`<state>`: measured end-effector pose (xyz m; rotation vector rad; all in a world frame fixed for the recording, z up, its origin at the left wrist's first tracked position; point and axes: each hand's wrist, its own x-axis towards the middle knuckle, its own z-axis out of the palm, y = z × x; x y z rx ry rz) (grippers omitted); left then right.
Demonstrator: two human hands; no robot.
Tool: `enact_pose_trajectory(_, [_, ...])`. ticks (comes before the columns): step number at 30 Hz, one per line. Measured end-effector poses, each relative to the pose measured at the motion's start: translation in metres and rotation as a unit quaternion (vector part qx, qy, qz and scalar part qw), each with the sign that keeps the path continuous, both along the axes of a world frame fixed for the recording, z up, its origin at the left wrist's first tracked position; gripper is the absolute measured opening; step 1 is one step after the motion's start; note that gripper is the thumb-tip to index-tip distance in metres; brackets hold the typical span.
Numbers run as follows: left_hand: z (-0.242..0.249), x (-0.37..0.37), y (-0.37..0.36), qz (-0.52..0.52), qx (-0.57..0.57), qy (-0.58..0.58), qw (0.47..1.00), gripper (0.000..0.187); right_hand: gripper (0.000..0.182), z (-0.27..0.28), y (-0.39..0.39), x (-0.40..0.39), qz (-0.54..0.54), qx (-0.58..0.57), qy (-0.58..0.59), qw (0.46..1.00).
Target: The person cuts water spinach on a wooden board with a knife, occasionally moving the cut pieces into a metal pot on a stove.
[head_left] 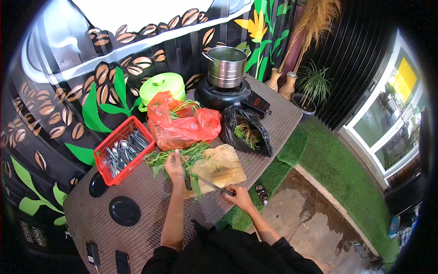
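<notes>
My left hand point(174, 166) presses down on a bunch of green leafy stalks point(191, 155) lying across the wooden cutting board point(223, 164). My right hand point(239, 196) grips the dark handle of a knife point(212, 185), whose blade reaches left toward the greens, close to my left hand. The stalks spread left and right of my left hand, and some hang over the board's near edge.
A red plastic bag point(182, 125) of greens and a black bag point(246, 132) of scraps sit behind the board. A red basket point(121, 148) holds cutlery at left. A steel pot point(226, 66) stands on a stove, a green lidded container point(160, 86) beside it. Two phones point(107, 258) lie near me.
</notes>
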<state>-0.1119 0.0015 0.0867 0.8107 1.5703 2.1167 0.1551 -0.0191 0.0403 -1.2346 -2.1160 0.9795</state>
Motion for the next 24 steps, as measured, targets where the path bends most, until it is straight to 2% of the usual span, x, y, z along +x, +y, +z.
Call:
enact_pose_trajectory(2, [-0.004, -0.005, 0.000, -0.053, 0.012, -0.093, 0.994, 0.025, 0.027, -0.003, 0.001, 0.001, -0.017, 0.016, 0.004, 1.000])
enact_pose_trajectory(3, [-0.011, -0.010, 0.002, -0.055, 0.011, -0.093, 0.994, 0.025, 0.027, -0.006, 0.004, 0.002, -0.033, 0.032, 0.006, 0.999])
enact_pose_trajectory(5, [-0.024, -0.018, 0.006, -0.097, -0.105, -0.002, 0.990, 0.027, 0.027, -0.010, 0.013, 0.002, -0.075, 0.042, -0.006, 0.996])
enact_pose_trajectory(6, [-0.021, -0.015, 0.005, -0.099, -0.105, -0.001, 0.990, 0.027, 0.027, -0.009, 0.016, 0.000, -0.115, 0.051, -0.017, 0.992])
enact_pose_trajectory(8, [-0.016, -0.006, 0.003, -0.161, -0.256, 0.055, 0.952, 0.031, 0.027, -0.008, 0.018, -0.004, -0.127, 0.057, -0.023, 0.990])
enact_pose_trajectory(9, [-0.024, -0.008, 0.003, -0.161, -0.257, 0.057, 0.951, 0.031, 0.027, -0.005, 0.018, -0.006, -0.137, 0.063, -0.031, 0.988])
enact_pose_trajectory(11, [-0.048, -0.011, 0.003, -0.199, -0.251, 0.230, 0.919, 0.035, 0.026, 0.000, 0.011, -0.013, -0.126, 0.039, -0.043, 0.990])
enact_pose_trajectory(12, [-0.054, -0.013, 0.002, -0.224, -0.272, 0.258, 0.899, 0.034, 0.027, -0.003, 0.007, -0.017, -0.110, 0.039, -0.046, 0.992])
enact_pose_trajectory(15, [-0.070, -0.012, 0.006, -0.219, -0.286, 0.294, 0.885, 0.032, 0.029, -0.002, 0.008, -0.021, -0.102, 0.036, -0.053, 0.993])
enact_pose_trajectory(19, [-0.074, -0.003, 0.008, -0.197, -0.310, 0.352, 0.861, 0.026, 0.029, -0.001, 0.020, -0.014, -0.156, 0.026, -0.028, 0.987])
enact_pose_trajectory(22, [-0.078, 0.002, 0.024, -0.225, -0.268, 0.342, 0.872, 0.016, 0.025, 0.000, 0.013, -0.006, -0.188, 0.036, 0.093, 0.977])
enact_pose_trajectory(24, [-0.078, 0.011, 0.036, -0.153, -0.229, 0.455, 0.847, 0.016, 0.025, -0.037, 0.002, -0.003, -0.219, 0.025, 0.107, 0.969])
